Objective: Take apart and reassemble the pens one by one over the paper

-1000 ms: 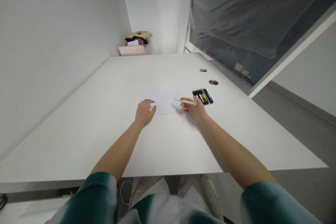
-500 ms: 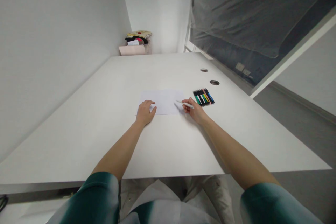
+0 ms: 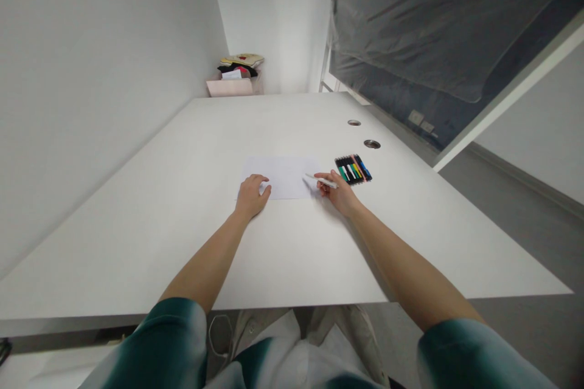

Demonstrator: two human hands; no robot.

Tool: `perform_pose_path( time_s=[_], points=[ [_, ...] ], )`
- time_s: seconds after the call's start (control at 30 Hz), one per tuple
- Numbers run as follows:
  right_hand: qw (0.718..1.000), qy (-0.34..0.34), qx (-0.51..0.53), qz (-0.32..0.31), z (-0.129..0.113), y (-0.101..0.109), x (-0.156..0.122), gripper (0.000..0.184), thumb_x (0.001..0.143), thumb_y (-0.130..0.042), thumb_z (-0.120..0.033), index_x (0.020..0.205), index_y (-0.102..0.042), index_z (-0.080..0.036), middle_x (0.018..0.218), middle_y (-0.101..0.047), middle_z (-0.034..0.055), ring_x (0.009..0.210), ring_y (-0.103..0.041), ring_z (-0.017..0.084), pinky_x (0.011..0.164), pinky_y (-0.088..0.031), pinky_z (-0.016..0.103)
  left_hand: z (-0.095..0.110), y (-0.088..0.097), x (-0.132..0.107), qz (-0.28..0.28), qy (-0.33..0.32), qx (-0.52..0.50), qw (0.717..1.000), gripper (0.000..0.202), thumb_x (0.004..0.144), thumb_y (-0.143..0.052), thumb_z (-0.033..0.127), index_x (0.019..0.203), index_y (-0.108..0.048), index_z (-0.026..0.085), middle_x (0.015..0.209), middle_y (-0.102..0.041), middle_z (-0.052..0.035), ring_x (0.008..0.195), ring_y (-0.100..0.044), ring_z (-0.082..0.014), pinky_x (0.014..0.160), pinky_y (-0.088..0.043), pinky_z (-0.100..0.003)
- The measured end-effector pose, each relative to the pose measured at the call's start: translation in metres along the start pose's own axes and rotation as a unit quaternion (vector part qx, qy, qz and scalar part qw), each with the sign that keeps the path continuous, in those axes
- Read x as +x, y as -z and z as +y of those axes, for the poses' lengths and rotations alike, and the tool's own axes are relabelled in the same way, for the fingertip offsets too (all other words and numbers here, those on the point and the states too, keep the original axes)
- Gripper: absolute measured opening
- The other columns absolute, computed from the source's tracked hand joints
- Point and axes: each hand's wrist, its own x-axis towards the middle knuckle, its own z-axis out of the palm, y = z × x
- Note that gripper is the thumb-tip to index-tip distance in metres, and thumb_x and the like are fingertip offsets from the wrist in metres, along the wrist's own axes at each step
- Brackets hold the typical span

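A sheet of white paper (image 3: 289,177) lies on the white table in front of me. My left hand (image 3: 252,194) rests on its left edge, fingers apart and holding nothing. In my right hand (image 3: 336,188), at the paper's right edge, is a slim white pen (image 3: 319,180) gripped between thumb and fingers. The pen points left over the sheet; whether its tip touches the paper I cannot tell. Just beyond my right hand lies a flat set of markers (image 3: 353,169) with dark, green, white, yellow, pink and blue parts.
The white table (image 3: 283,255) reaches to the left wall. Two round cable holes (image 3: 371,144) sit along its right side. A pink box (image 3: 230,87) with folded cloth stands at the far end. To the right rises a dark panel (image 3: 410,42) under a translucent sheet.
The pen has tilted slightly in my right hand. My left hand stays in place on the paper. The view has shifted very slightly, and my legs below the table have moved.
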Motion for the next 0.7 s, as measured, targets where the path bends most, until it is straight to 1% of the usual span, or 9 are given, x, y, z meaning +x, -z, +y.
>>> perform_pose_path(
  time_s=[0.13, 0.23, 0.33, 0.4, 0.47, 0.53, 0.6, 0.67, 0.7],
  points=[
    [1.0, -0.01, 0.002, -0.011, -0.003, 0.0, -0.003, 0.05, 0.071, -0.058, -0.065, 0.091, -0.07, -0.021, 0.076, -0.056, 0.0041, 0.066, -0.046, 0.017, 0.066, -0.047, 0.038, -0.001, -0.001, -0.001, 0.002, 0.0, -0.002, 1.0, 0.019, 0.086, -0.053, 0.025, 0.101, -0.062, 0.019, 0.107, -0.065, -0.0093, 0.104, -0.06, -0.0244, 0.096, -0.046, -0.042],
    [1.0, -0.013, 0.022, -0.003, -0.004, 0.0, -0.002, 0.041, 0.07, -0.059, -0.052, 0.092, -0.071, -0.019, 0.077, -0.055, 0.0048, 0.069, -0.046, 0.017, 0.065, -0.047, 0.037, -0.001, -0.001, -0.001, -0.001, -0.001, -0.002, 1.0, 0.019, 0.086, -0.054, 0.025, 0.101, -0.062, 0.019, 0.107, -0.065, -0.0092, 0.104, -0.06, -0.0241, 0.097, -0.046, -0.041],
    [0.999, -0.008, 0.026, 0.02, 0.0, 0.002, 0.002, 0.034, 0.065, -0.063, -0.039, 0.092, -0.07, -0.02, 0.078, -0.054, 0.0047, 0.07, -0.045, 0.017, 0.061, -0.045, 0.036, -0.001, -0.001, -0.001, -0.003, 0.001, -0.002, 1.0, 0.019, 0.086, -0.054, 0.025, 0.101, -0.062, 0.018, 0.108, -0.065, -0.0095, 0.105, -0.059, -0.0244, 0.098, -0.045, -0.042],
    [0.999, 0.003, 0.009, 0.031, 0.004, 0.003, 0.005, 0.034, 0.064, -0.064, -0.033, 0.095, -0.068, -0.02, 0.075, -0.053, 0.0031, 0.067, -0.043, 0.015, 0.059, -0.043, 0.035, -0.001, -0.001, -0.001, -0.004, 0.002, -0.002, 1.0, 0.019, 0.086, -0.054, 0.025, 0.102, -0.062, 0.018, 0.109, -0.065, -0.0096, 0.105, -0.059, -0.0244, 0.098, -0.045, -0.042],
    [0.999, 0.012, -0.016, 0.04, 0.008, 0.005, 0.008, 0.039, 0.064, -0.064, -0.03, 0.101, -0.065, -0.02, 0.07, -0.05, -0.0004, 0.062, -0.041, 0.013, 0.056, -0.04, 0.033, 0.0, 0.0, 0.0, -0.006, 0.001, -0.002, 1.0, 0.019, 0.086, -0.054, 0.025, 0.102, -0.062, 0.018, 0.109, -0.065, -0.0096, 0.105, -0.059, -0.0243, 0.098, -0.045, -0.042],
    [0.997, 0.021, -0.05, 0.047, 0.01, 0.008, 0.008, 0.043, 0.065, -0.063, -0.031, 0.107, -0.062, -0.02, 0.065, -0.047, -0.0042, 0.057, -0.039, 0.012, 0.054, -0.037, 0.031, 0.0, 0.001, 0.0, -0.008, 0.001, 0.001, 1.0, 0.02, 0.086, -0.054, 0.025, 0.102, -0.062, 0.018, 0.108, -0.065, -0.0097, 0.105, -0.059, -0.0244, 0.097, -0.045, -0.042],
    [0.991, 0.047, -0.114, 0.054, 0.008, 0.011, 0.007, 0.042, 0.066, -0.064, -0.035, 0.106, -0.061, -0.022, 0.061, -0.044, -0.0066, 0.054, -0.038, 0.012, 0.053, -0.034, 0.03, 0.001, 0.001, 0.0, -0.01, 0.0, 0.002, 1.0, 0.02, 0.086, -0.054, 0.025, 0.102, -0.062, 0.018, 0.108, -0.065, -0.0099, 0.105, -0.059, -0.0246, 0.098, -0.045, -0.042],
    [0.97, 0.086, -0.218, 0.069, 0.004, 0.015, 0.005, 0.037, 0.068, -0.064, -0.039, 0.101, -0.062, -0.023, 0.057, -0.041, -0.0071, 0.054, -0.039, 0.013, 0.054, -0.033, 0.03, 0.001, 0.001, -0.001, -0.012, -0.004, 0.0, 1.0, 0.02, 0.086, -0.054, 0.026, 0.102, -0.062, 0.017, 0.108, -0.065, -0.0101, 0.105, -0.059, -0.0247, 0.098, -0.045, -0.042],
    [0.95, 0.105, -0.281, 0.082, 0.001, 0.018, 0.004, 0.034, 0.069, -0.063, -0.039, 0.098, -0.062, -0.023, 0.057, -0.042, -0.0065, 0.055, -0.04, 0.014, 0.056, -0.034, 0.03, 0.002, 0.001, -0.001, -0.013, -0.007, 0.0, 1.0, 0.02, 0.086, -0.054, 0.026, 0.102, -0.062, 0.017, 0.109, -0.065, -0.0102, 0.105, -0.059, -0.0248, 0.098, -0.045, -0.042]
  ],
)
